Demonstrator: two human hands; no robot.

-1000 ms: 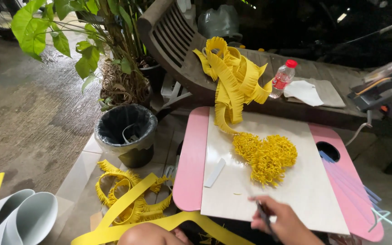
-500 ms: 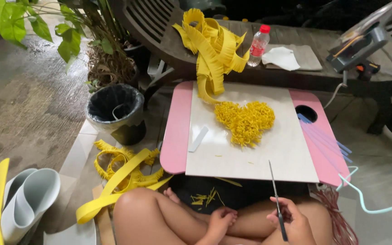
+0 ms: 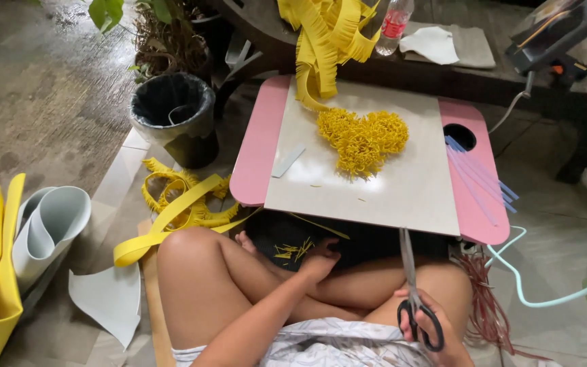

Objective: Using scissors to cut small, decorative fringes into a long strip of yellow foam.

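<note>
My right hand (image 3: 443,336) rests on my right knee and grips black-handled scissors (image 3: 410,278), whose blades point up at the front edge of the white board (image 3: 402,194). My left hand (image 3: 319,259) reaches across my crossed legs to the dark cloth under the table, fingers curled down beside small yellow scraps (image 3: 292,250). I cannot make out whether it holds any. On the board lies a heart of yellow fringed strips (image 3: 361,139), with a long yellow fringed band (image 3: 324,41) trailing off the far edge.
The board sits on a pink lap table (image 3: 256,153) with a round hole and pale straws (image 3: 473,173). To the left are a black bin (image 3: 174,115), yellow strips on the floor (image 3: 178,204) and rolled foam sheets (image 3: 42,228). A bottle (image 3: 394,20) stands behind, and a pale green hose (image 3: 552,292) lies at right.
My right hand has drawn the scissors back from the board to my lap. My left hand has moved forward to the yellow scraps under the table. The view has tilted down.
</note>
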